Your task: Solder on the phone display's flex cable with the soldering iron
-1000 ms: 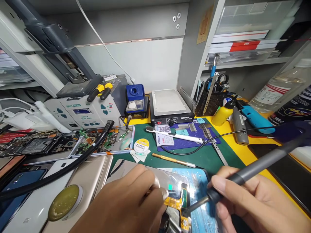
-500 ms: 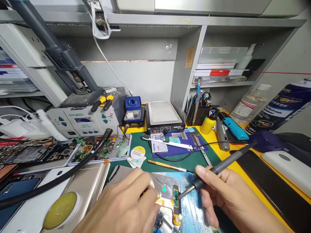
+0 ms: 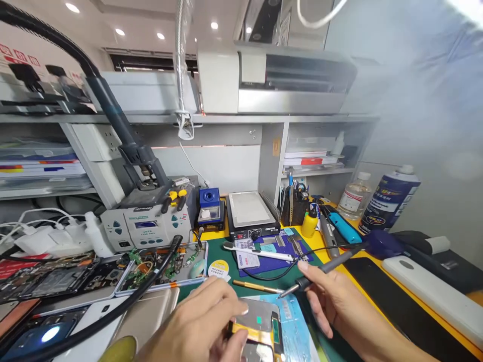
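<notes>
My right hand [image 3: 332,301] grips a grey soldering iron [image 3: 320,271] like a pen, its tip lifted above the green mat and pointing left. My left hand [image 3: 204,327] is closed in a pinch on a small yellow flex-cable part [image 3: 249,329] lying on an opened phone [image 3: 264,322] at the bottom centre. A blue sheet [image 3: 294,322] lies under the phone's right side. A brass-coloured tool [image 3: 256,287] lies on the mat just behind the phone.
A soldering station [image 3: 145,229], blue tip cleaner [image 3: 209,203] and hot plate [image 3: 249,213] line the back. A tray of circuit boards [image 3: 162,264] and phones sit left. Bottles [image 3: 388,198], a tool cup [image 3: 296,208] and a black hose [image 3: 113,309] are nearby.
The view has tilted up, showing shelves and ceiling. My right hand lifted the soldering iron tip up and off the flex part; my left hand keeps its pinch.
</notes>
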`<action>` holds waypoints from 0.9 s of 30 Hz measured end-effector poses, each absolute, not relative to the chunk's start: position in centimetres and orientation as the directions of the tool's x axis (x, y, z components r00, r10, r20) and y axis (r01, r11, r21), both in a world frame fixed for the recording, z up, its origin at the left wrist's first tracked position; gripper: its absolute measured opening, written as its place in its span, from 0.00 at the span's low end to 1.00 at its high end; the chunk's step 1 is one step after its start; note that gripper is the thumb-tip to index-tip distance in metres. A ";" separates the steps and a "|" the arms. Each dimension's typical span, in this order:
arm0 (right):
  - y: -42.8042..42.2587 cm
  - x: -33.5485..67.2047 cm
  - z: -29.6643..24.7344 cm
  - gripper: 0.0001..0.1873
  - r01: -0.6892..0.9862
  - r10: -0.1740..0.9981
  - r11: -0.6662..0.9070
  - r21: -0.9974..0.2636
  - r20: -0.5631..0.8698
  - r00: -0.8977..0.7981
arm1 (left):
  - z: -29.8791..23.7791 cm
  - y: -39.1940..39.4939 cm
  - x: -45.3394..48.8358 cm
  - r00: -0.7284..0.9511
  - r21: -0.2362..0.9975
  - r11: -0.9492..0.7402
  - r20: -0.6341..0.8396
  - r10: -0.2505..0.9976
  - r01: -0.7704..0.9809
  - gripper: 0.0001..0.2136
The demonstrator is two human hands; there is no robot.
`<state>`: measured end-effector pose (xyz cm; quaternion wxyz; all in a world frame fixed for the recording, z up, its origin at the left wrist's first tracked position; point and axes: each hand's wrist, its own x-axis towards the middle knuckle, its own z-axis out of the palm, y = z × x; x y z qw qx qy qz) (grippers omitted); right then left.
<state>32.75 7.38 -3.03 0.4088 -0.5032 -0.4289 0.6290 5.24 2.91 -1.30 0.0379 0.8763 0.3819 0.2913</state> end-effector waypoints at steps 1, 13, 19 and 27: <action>7.6 32.7 -2.5 0.34 -0.090 0.952 -0.282 -0.955 -0.267 -0.148 | -0.9 2.9 4.9 0.494 0.305 -0.701 0.534 0.686 0.644 0.11; 13.8 26.8 4.2 0.12 0.027 0.972 -0.173 -0.985 -0.175 -0.159 | 2.0 1.2 -0.2 0.218 0.245 -0.664 0.817 0.534 0.707 0.08; 17.8 21.5 5.6 0.16 0.133 0.985 -0.079 -0.988 -0.098 -0.142 | 0.2 0.9 -4.4 0.144 0.216 -0.600 0.858 0.493 0.770 0.04; 22.9 15.1 6.5 0.16 0.390 0.994 0.081 -0.917 0.046 -0.098 | -2.0 1.3 -5.9 0.025 0.271 -0.563 0.887 0.462 0.781 0.04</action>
